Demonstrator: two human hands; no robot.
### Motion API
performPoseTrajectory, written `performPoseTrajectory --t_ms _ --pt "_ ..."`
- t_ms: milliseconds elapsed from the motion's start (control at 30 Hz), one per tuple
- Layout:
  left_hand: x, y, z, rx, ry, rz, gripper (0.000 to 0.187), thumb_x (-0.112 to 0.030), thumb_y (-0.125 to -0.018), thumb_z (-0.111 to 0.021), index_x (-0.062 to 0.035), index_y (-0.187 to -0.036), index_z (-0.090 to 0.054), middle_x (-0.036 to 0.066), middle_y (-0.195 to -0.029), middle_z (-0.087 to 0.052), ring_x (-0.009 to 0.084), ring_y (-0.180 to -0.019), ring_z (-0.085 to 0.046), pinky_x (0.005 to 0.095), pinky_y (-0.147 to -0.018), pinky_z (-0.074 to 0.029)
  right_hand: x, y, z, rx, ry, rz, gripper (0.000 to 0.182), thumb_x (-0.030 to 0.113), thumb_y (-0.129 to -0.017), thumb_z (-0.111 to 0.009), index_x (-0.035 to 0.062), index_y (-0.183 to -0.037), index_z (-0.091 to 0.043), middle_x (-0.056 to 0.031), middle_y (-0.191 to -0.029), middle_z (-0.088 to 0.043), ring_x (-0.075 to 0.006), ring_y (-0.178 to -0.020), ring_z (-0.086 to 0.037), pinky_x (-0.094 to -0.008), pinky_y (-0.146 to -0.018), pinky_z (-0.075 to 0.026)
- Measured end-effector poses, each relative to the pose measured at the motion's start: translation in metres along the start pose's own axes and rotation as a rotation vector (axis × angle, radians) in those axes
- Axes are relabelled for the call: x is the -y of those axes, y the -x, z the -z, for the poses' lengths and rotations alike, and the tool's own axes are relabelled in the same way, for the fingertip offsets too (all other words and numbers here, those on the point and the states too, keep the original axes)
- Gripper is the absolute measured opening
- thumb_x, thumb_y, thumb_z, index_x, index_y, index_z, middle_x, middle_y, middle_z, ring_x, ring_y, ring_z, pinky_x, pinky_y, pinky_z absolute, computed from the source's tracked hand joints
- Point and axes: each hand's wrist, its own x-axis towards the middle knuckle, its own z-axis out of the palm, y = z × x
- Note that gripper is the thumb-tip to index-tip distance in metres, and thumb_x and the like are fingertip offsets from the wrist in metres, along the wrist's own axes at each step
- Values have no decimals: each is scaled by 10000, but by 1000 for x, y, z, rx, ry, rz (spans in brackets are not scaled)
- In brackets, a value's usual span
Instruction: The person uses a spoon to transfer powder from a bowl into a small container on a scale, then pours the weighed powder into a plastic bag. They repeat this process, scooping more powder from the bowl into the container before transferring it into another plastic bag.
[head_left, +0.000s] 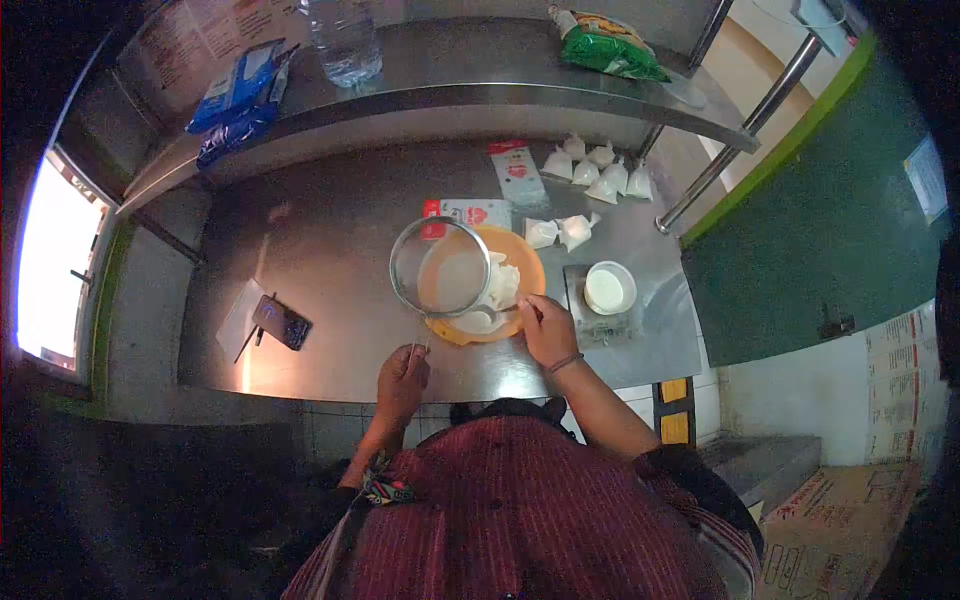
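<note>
My left hand [404, 377] is closed around the handle of a round sieve [440, 266]. The sieve is over the left part of an orange plastic bowl [537, 262], hiding some of it. White flour-like powder [505, 284] lies in the bowl. In my right hand [549, 331], at the bowl's right edge, the fingers pinch a spoon [482, 317], whose head is low in the bowl beside the powder. A small white tub [609, 288] of white powder rests on a dark flat scale-like plate [577, 300], right of my right hand.
Behind the bowl are red-and-white packets [518, 172] and several tied bags of white powder [607, 183]. A phone [282, 322] lies on paper at left on the steel table [330, 220]. The overhead shelf [480, 80] carries a water bottle [342, 45], blue packs [240, 95] and a green pack [610, 50].
</note>
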Motion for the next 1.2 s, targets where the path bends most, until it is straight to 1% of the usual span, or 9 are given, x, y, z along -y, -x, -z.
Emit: performPoseTrajectory --t_ms 133,233,367,467,533,667,767,833,1200 --pt "2 0 -2 -3 69 19 314 -279 -1046 -495 7 -1017 -621 5 -666 -526 98 -565 -480 278 -529 -401 -9 -4 1 -35 121 -45 279 236 -976 -592 7 -1091 -703 -189 -942 -716 -279 -833 -704 -350 -762 -545" --pt "-3 2 -1 -23 61 36 307 -272 -1044 -499 8 -1015 -620 4 -664 -519 94 -565 -475 276 -530 -399 -11 -6 5 -34 -3 -143 297 248 -983 -588 0 -1098 -704 -155 -887 -728 -216 -784 -704 -324 -727 -544" --pt "1 0 -1 -15 67 18 282 -261 -1039 -515 1 -999 -613 -10 -661 -505 84 -569 -464 262 -530 -390 -30 -4 2 -139 -73 -164 304 275 -970 -577 18 -1054 -717 -183 -883 -718 -314 -800 -703 -391 -758 -545" --pt "-7 2 -4 -21 179 80 260 -255 -1033 -527 -13 -991 -611 -18 -659 -494 77 -567 -453 251 -526 -381 -38 -2 1 -111 -125 -274 311 273 -969 -580 25 -1095 -718 -155 -851 -727 -263 -751 -703 -361 -740 -546" --pt "-4 1 -5 -10 179 88 254 -253 -1033 -529 -16 -993 -610 -22 -659 -493 74 -565 -448 248 -521 -378 -42 -2 -2 -142 -181 -292 301 254 -1002 -563 14 -1086 -723 -46 -755 -696 -83 -626 -610 -264 -608 -504" --pt "-7 0 -5 -5 179 115 245 -250 -1036 -531 -20 -993 -606 -29 -657 -490 69 -562 -442 248 -510 -381 -31 -5 10 -105 -160 -313 301 265 -999 -568 17 -1023 -735 -35 -725 -691 -73 -602 -598 -255 -577 -485" --pt "2 -2 -2 22 135 32 295 -324 -1027 -552 -38 -1062 -616 -19 -715 -515 63 -595 -461 233 -514 -378 -22 -6 14 -120 -241 -493 290 277 -980 -593 26 -1015 -735 -54 -694 -704 -115 -627 -650 -288 -610 -511" --pt "-12 0 -2 19 117 39 293 -320 -1027 -554 -35 -1058 -617 -17 -714 -518 65 -594 -462 235 -515 -381 -29 -5 10 -182 -403 -534 313 291 -994 -583 17 -1009 -735 -36 -709 -712 -81 -598 -619 -264 -593 -498" --pt "3 -4 -4 -20 169 33 257 -263 -1041 -519 -27 -1008 -615 -20 -679 -511 67 -584 -463 246 -530 -395 -36 -1 9 -200 -508 -531 299 232 -1011 -567 -27 -1023 -716 -69 -748 -726 -69 -598 -599 -236 -573 -486"
